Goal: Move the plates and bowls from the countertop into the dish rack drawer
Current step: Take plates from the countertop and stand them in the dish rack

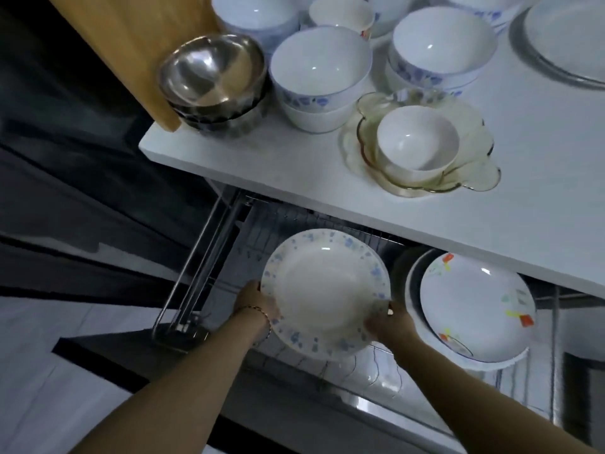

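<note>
I hold a white plate with a blue speckled rim [322,290] tilted over the open dish rack drawer [209,244]. My left hand [253,298] grips its left edge and my right hand [391,322] grips its lower right edge. Just to the right, a white plate with orange and green marks [474,306] stands tilted in the rack, with another plate edge behind it. On the white countertop [262,165] above sit stacked white bowls with blue flowers [319,77], stacked steel bowls [211,77], and a small white bowl [415,142] inside an amber glass dish [471,172].
More blue-flowered bowls [442,50] and a large plate on a metal tray [569,37] stand at the back of the counter. A wooden board [137,44] leans at the counter's left end. The drawer's wire prongs [370,365] show below the held plate.
</note>
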Demonstrator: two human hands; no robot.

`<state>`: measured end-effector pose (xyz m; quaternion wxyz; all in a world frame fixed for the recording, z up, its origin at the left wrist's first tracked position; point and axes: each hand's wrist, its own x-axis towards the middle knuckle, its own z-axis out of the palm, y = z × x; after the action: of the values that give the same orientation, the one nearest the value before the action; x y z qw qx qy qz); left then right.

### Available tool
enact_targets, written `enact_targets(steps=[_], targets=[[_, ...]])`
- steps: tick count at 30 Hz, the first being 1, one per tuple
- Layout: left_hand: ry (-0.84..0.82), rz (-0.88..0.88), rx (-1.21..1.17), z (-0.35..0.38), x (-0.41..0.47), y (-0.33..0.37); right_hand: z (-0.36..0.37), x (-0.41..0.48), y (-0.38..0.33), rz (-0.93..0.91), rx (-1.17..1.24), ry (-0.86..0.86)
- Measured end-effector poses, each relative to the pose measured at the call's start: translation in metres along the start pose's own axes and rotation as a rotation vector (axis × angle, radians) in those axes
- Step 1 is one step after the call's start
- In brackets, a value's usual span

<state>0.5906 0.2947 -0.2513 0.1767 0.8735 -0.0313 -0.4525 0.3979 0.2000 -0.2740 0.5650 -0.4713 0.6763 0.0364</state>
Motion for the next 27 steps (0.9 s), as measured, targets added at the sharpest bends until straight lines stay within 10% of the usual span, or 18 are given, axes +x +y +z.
enact_targets(steps=[17, 27], targets=[[-0.113, 0.127, 0.335, 0.064, 0.103, 0.004, 0.057, 0.070, 0.028, 0.165, -0.181, 0.441], [-0.279, 0.101, 0.463, 0.057, 0.089, 0.010, 0.047, 0.059, 0.020, 0.183, -0.153, 0.302]])
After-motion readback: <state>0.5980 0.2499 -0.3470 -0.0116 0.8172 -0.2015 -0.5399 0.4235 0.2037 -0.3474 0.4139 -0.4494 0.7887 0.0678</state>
